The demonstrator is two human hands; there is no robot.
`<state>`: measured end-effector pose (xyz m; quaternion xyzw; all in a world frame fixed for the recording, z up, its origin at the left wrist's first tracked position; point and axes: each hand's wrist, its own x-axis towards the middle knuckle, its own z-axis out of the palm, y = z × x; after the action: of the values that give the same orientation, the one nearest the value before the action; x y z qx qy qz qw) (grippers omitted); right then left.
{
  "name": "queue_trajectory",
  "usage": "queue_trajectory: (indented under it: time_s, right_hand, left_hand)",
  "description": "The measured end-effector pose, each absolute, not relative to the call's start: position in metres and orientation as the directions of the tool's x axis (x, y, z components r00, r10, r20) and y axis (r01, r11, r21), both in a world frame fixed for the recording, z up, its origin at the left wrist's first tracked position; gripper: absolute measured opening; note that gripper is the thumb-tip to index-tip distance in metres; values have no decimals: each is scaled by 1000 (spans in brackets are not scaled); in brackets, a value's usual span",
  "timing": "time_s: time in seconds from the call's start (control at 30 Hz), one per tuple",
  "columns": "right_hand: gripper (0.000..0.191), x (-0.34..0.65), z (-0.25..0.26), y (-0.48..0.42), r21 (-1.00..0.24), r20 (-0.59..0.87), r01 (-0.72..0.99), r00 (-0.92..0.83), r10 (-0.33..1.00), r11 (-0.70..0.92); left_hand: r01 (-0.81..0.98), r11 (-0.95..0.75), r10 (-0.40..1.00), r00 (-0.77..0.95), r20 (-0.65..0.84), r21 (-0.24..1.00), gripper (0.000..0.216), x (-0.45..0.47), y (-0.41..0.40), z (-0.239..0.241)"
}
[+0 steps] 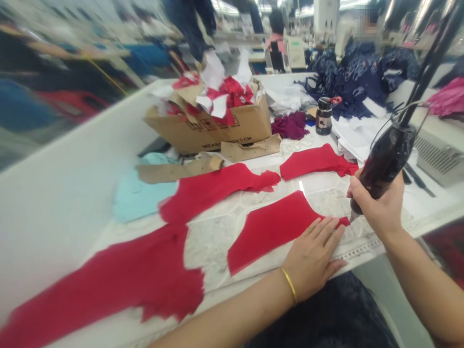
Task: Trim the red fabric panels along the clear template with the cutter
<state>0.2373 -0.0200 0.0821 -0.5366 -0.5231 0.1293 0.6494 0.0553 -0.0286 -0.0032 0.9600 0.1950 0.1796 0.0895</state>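
Observation:
My left hand lies flat with outstretched fingers on the narrow end of a red cut fabric piece. It wears a yellow bangle at the wrist. Gripped in my right hand is a black handheld power tool with a pointed metal tip. The tip is beside the end of that piece; whether it touches the cloth I cannot tell. More red fabric pieces lie around: one behind, one to the left, and a larger one at the front left.
A cardboard box full of red and white scraps stands at the back, near a dark flask. Light blue fabric lies left. A ruler strip runs along the table edge. Black rods or cables rise from the tool.

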Motion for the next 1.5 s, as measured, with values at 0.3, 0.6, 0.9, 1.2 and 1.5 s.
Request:
queue_trajectory:
  time_s: [0.3,0.6,0.9,1.2,1.5]
  right_hand:
    - [39,235,73,-26,-842,533,369,466,706,392]
    - [35,229,67,-29,-762,631,204,447,634,615]
    - [31,251,61,-28,-803,596,352,485,640,481]
    - [25,235,68,-34,-708,676,93,376,634,700]
    - [24,246,61,-26,-777,627,273,413,660,567]
  left_hand:
    - [318,-919,387,845,369,234,52,53,-32,-7]
    - [274,-939,339,849,405,209,52,55,-29,-9]
    - [272,-945,324,848,420,181,54,55,-29,-12]
    - [273,-943,327,870,369,193,58,55,-28,-13]
    - [280,-951,309,876,370,130,62,59,-27,-10]
